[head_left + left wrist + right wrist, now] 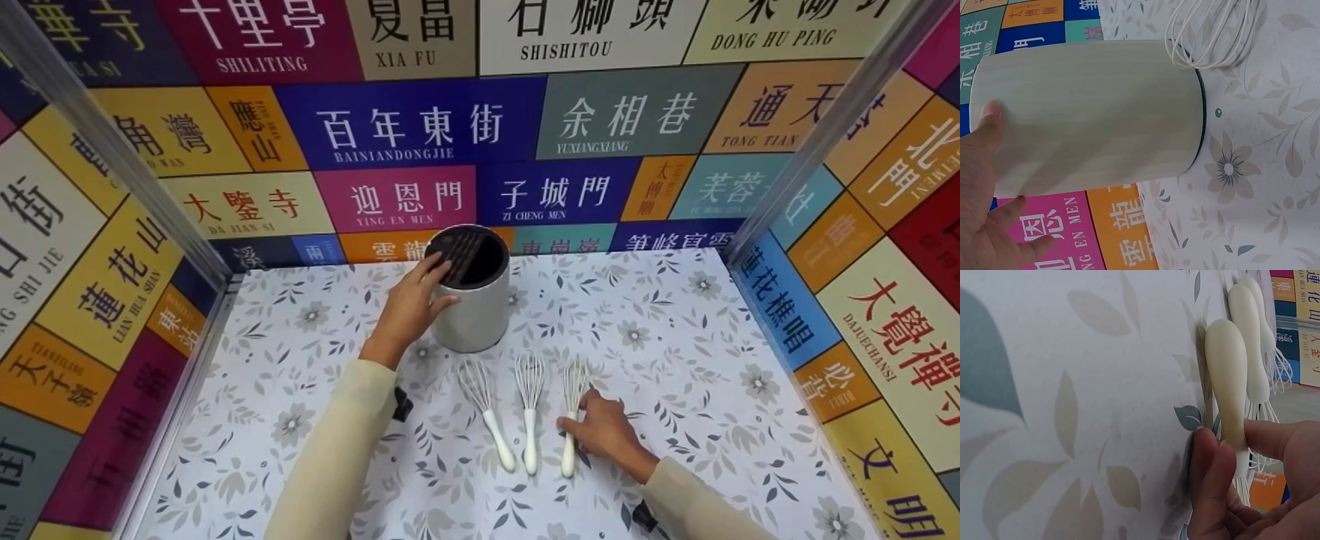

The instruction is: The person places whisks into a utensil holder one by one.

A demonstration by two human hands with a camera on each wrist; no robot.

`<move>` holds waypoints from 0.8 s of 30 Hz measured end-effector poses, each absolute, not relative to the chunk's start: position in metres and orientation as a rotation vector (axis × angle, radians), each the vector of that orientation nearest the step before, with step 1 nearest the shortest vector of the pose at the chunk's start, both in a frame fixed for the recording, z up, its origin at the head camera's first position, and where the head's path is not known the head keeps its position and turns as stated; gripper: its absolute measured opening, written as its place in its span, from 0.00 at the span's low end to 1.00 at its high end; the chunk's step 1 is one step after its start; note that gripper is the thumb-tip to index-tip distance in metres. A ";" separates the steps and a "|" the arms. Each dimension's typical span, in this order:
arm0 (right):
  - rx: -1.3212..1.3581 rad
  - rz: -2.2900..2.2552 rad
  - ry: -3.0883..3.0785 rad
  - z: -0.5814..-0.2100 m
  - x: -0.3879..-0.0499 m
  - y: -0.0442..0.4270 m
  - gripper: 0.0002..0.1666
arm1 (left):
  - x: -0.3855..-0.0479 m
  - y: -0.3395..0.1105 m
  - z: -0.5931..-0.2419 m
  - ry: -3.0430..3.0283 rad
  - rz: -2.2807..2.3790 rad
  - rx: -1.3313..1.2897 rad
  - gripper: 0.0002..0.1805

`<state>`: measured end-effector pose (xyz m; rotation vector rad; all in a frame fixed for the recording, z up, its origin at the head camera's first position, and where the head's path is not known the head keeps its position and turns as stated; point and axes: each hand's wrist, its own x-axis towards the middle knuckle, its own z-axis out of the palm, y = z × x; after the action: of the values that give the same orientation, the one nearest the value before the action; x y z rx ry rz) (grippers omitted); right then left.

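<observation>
A light grey cylindrical utensil holder [474, 319] stands upright at the back of the table, its black top part slotted and part open. My left hand [409, 304] touches its upper left side, fingers at the rim and thumb along the wall; in the left wrist view the thumb [991, 121] lies against the wall. Three whisks with cream handles lie in front of the holder: a left whisk [499, 444], a middle whisk [531, 442] and a right whisk [568, 456]. My right hand [609, 429] pinches the right whisk's handle [1226, 360] between thumb and fingers.
A white table [300, 360] with a leaf and flower print bears everything. Walls of coloured sign panels [409, 124] rise behind it and on both sides, with clear corner strips [817, 142]. The utensil holder stands near the back wall.
</observation>
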<state>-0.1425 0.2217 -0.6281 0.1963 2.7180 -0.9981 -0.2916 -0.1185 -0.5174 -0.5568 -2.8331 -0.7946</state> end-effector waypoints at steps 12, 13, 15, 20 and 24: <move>0.161 -1.032 2.749 -0.628 -0.142 0.223 0.16 | -0.291 -0.118 -0.519 -2.832 -0.762 -0.551 0.37; 0.163 -1.034 2.746 -0.628 -0.142 0.223 0.15 | -0.291 -0.118 -0.519 -2.833 -0.762 -0.549 0.37; 0.167 -1.033 2.743 -0.628 -0.142 0.223 0.15 | -0.291 -0.118 -0.519 -2.836 -0.768 -0.548 0.37; 0.166 -1.028 2.746 -0.625 -0.143 0.224 0.16 | -0.292 -0.118 -0.519 -2.836 -0.774 -0.549 0.38; 0.151 -1.022 2.761 -0.623 -0.145 0.226 0.18 | -0.292 -0.118 -0.519 -2.832 -0.773 -0.553 0.37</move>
<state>-0.1446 0.2255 -0.6226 0.1509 2.7610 -1.0217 -0.2924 -0.1182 -0.5189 -0.5532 -2.8320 -0.7733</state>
